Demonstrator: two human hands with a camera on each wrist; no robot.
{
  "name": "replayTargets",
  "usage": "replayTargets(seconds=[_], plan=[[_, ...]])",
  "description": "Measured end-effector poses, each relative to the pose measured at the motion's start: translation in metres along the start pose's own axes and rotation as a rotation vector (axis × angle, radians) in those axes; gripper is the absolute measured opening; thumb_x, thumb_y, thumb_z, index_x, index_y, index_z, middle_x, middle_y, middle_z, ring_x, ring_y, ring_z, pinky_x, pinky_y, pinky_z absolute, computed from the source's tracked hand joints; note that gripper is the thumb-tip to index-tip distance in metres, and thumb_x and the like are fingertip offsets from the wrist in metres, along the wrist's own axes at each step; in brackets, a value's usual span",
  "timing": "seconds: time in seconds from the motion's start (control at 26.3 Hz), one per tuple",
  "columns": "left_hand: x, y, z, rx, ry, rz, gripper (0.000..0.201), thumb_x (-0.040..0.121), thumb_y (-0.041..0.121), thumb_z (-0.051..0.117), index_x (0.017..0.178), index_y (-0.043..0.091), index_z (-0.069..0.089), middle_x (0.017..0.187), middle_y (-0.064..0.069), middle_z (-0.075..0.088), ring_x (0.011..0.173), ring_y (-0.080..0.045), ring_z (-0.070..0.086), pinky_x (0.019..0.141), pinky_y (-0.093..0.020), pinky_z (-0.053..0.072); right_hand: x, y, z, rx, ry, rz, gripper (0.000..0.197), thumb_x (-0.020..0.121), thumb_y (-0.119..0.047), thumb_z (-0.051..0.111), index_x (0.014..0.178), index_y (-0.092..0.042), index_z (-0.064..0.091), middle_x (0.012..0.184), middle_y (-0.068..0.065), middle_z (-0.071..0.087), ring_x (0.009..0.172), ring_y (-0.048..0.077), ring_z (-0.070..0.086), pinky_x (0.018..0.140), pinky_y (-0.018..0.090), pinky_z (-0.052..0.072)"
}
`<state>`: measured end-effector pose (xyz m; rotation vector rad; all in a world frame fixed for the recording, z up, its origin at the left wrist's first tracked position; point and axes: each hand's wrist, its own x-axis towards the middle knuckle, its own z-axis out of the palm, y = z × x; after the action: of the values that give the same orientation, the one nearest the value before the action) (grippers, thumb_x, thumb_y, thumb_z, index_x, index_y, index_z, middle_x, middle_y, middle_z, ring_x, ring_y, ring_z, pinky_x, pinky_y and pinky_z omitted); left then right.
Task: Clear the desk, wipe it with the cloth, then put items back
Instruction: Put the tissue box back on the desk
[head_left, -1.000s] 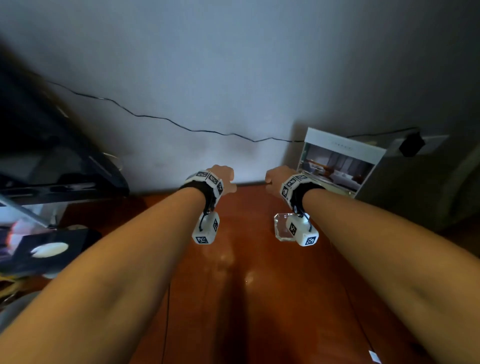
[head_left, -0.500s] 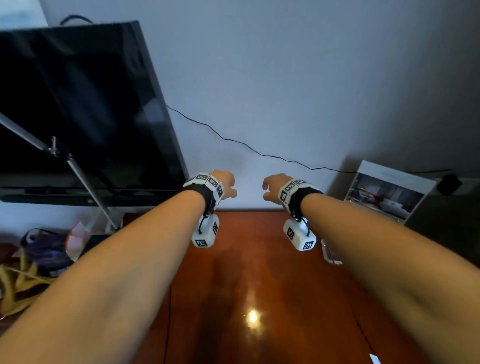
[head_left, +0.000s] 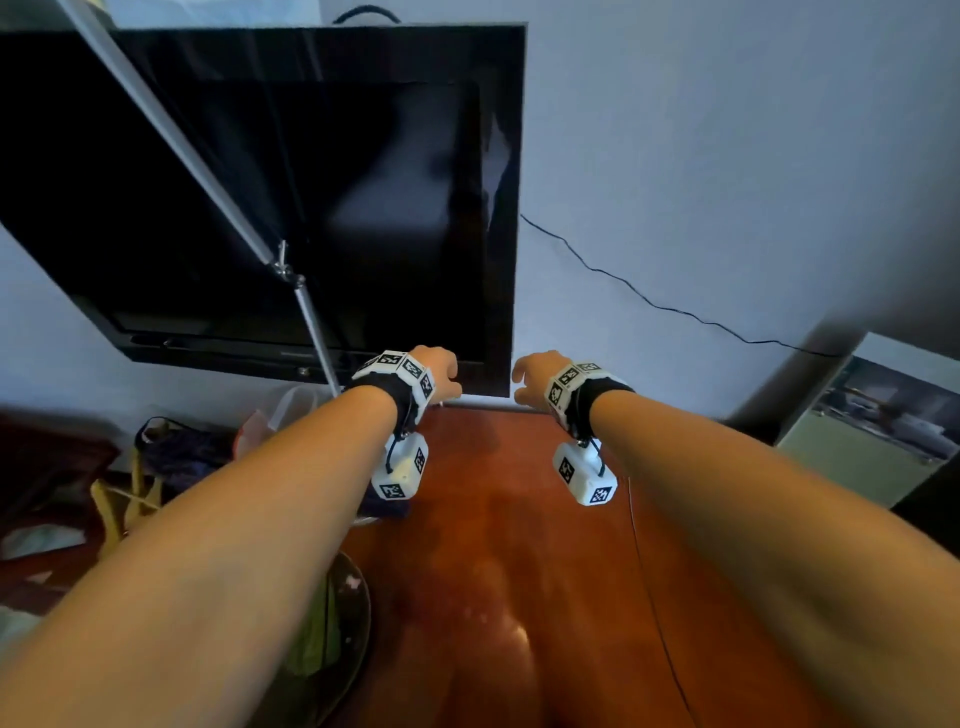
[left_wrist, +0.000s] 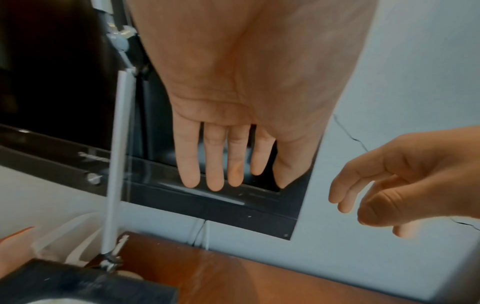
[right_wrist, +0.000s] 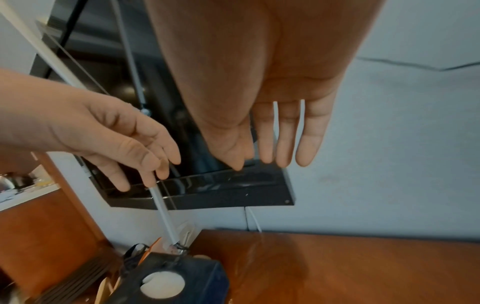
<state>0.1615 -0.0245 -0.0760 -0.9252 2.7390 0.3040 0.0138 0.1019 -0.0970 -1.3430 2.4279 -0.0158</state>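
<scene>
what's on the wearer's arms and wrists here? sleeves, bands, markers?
No sleeves: both forearms are bare. The left hand and right hand each have a black wrist strap ringed with white tiles printed with black square fiducial markers. Under each wrist hangs a white boxy camera pod, also marker-tagged, tied on by thin black cord. No gloves or rings visible.

Both forearms are bare, no sleeves. Each wrist wears a black strap (head_left: 387, 395) topped by a band of white blocks (head_left: 402, 366) printed with black square markers. A white camera housing (head_left: 400, 473) (also marker-printed) hangs below the left wrist on a thin black cord; a matching white housing (head_left: 584, 475) hangs below the right wrist.
</scene>
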Motion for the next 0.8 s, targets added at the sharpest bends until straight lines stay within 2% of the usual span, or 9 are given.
replayTargets(seconds=[0.08,0.19,0.3,0.38,0.46,0.53,0.65,0.72,0.8], plan=[[-0.005,-0.035,0.006,-0.022,0.005,-0.03,0.017,0.091,0.031,0.06,0.091,0.019,0.047,0.075,-0.003,0.046,0.063,-0.021,0.042,0.057,-0.029,0.034,0.016,-0.03,0.011,-0.008,-0.037,-0.057,0.033,0.09,-0.03,0.058,0.119,-0.017,0.062,0.115,0.008,0.066,0.101,0.031,0.065,0.09,0.041,0.055],[-0.008,-0.069,0.014,-0.05,-0.031,-0.096,0.014,0.091,0.031,0.059,0.098,0.019,0.058,0.09,-0.01,0.059,0.078,-0.028,0.058,0.072,-0.035,0.048,0.034,-0.059,0.025,-0.028,-0.09,-0.123,0.03,0.09,-0.027,0.062,0.118,-0.017,0.063,0.113,0.01,0.067,0.097,0.031,0.066,0.089,0.042,0.055],[-0.006,-0.107,0.031,-0.069,-0.116,-0.192,0.019,0.089,0.03,0.061,0.096,0.013,0.063,0.096,-0.012,0.064,0.084,-0.03,0.06,0.076,-0.037,0.049,0.057,-0.084,0.043,0.013,-0.118,-0.185,0.027,0.089,-0.033,0.056,0.112,-0.021,0.065,0.105,0.006,0.066,0.089,0.027,0.065,0.082,0.038,0.056],[-0.006,-0.132,0.045,-0.082,-0.14,-0.262,0.025,0.087,0.032,0.061,0.1,0.011,0.067,0.105,-0.011,0.068,0.093,-0.03,0.063,0.087,-0.041,0.052,0.069,-0.097,0.054,0.03,-0.163,-0.227,0.024,0.089,-0.034,0.054,0.104,-0.021,0.066,0.104,0.006,0.067,0.087,0.025,0.065,0.078,0.036,0.055],[-0.005,-0.153,0.06,-0.062,-0.162,-0.323,0.029,0.089,0.038,0.06,0.107,0.017,0.066,0.111,-0.007,0.065,0.102,-0.029,0.06,0.098,-0.045,0.043,0.081,-0.106,0.07,0.025,-0.187,-0.256,0.025,0.092,-0.034,0.053,0.109,-0.019,0.065,0.11,0.005,0.066,0.094,0.027,0.063,0.08,0.035,0.053],[-0.004,-0.169,0.075,-0.031,-0.19,-0.361,0.034,0.09,0.042,0.057,0.114,0.019,0.063,0.117,-0.005,0.064,0.11,-0.029,0.058,0.104,-0.044,0.037,0.091,-0.112,0.09,0.038,-0.208,-0.248,0.03,0.094,-0.033,0.053,0.117,-0.016,0.063,0.119,0.006,0.063,0.104,0.029,0.062,0.09,0.04,0.053],[0.005,-0.198,0.107,-0.025,-0.21,-0.398,0.042,0.091,0.041,0.057,0.121,0.013,0.061,0.122,-0.011,0.063,0.11,-0.03,0.059,0.099,-0.041,0.044,0.106,-0.122,0.123,0.056,-0.267,-0.198,0.035,0.094,-0.034,0.054,0.122,-0.014,0.061,0.124,0.01,0.062,0.107,0.03,0.061,0.094,0.043,0.052],[0.012,-0.215,0.125,-0.05,-0.211,-0.418,0.052,0.09,0.044,0.058,0.129,0.01,0.055,0.127,-0.015,0.06,0.109,-0.034,0.06,0.095,-0.041,0.048,0.114,-0.126,0.137,0.069,-0.288,-0.162,0.039,0.094,-0.036,0.054,0.126,-0.014,0.059,0.124,0.01,0.061,0.105,0.03,0.062,0.09,0.04,0.053],[0.021,-0.233,0.143,-0.076,-0.194,-0.44,0.063,0.088,0.046,0.058,0.138,0.009,0.047,0.135,-0.018,0.056,0.115,-0.036,0.058,0.097,-0.042,0.049,0.122,-0.131,0.151,0.083,-0.299,-0.118,0.043,0.094,-0.04,0.053,0.128,-0.014,0.056,0.123,0.011,0.061,0.101,0.03,0.062,0.084,0.037,0.053]])
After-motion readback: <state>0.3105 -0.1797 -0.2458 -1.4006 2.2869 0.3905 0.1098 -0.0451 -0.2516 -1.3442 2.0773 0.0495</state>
